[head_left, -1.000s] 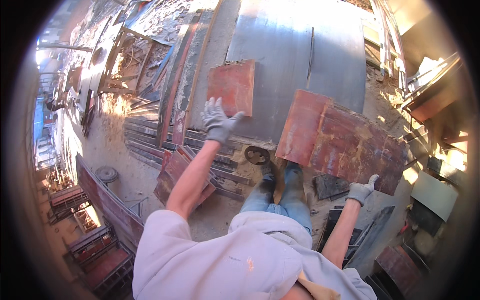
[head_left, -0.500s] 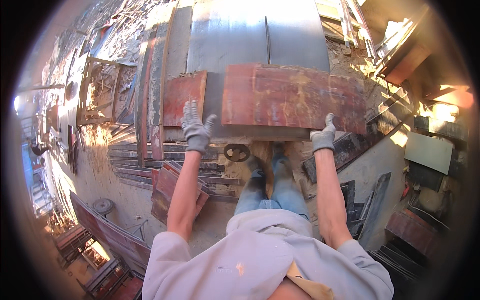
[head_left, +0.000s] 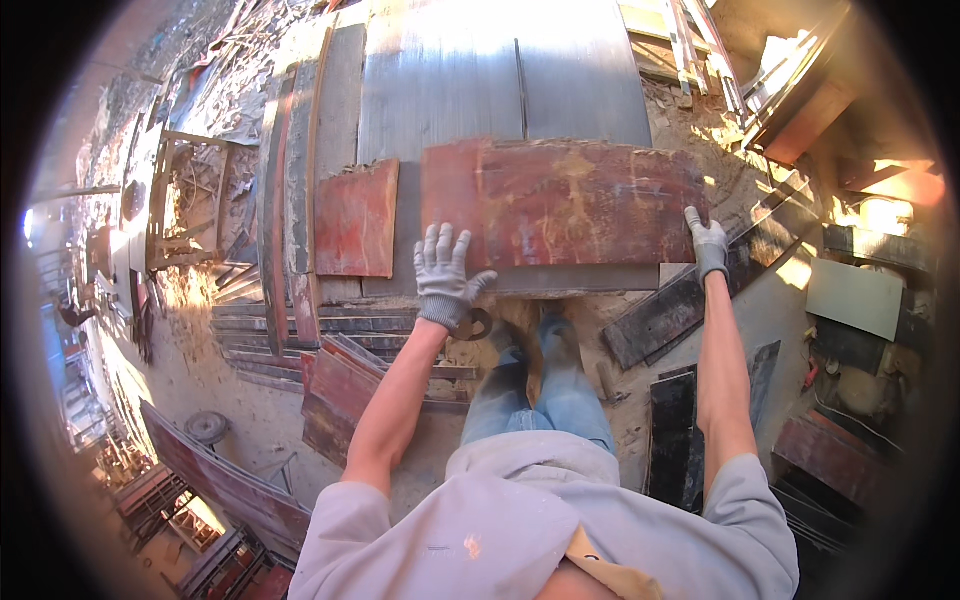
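A long reddish-brown worn board (head_left: 570, 200) lies across a smooth grey metal-topped surface (head_left: 450, 90) in front of me. My left hand (head_left: 447, 278), in a grey glove, is open with fingers spread at the board's near left corner. The gloved right hand (head_left: 708, 243) grips the board's near right corner, its thumb on the edge and its other fingers partly hidden. To the left of the long board lies a smaller red board (head_left: 356, 218), apart from it.
Dark planks (head_left: 665, 315) lie on the ground at my right. Stacked strips (head_left: 255, 325) and tilted red panels (head_left: 340, 385) are at my left. A round dark ring (head_left: 472, 324) lies near my feet. A pale green panel (head_left: 855, 298) stands far right.
My right hand has shifted right to the long board's end. My left hand has moved right from beside the smaller board to the long board's left corner.
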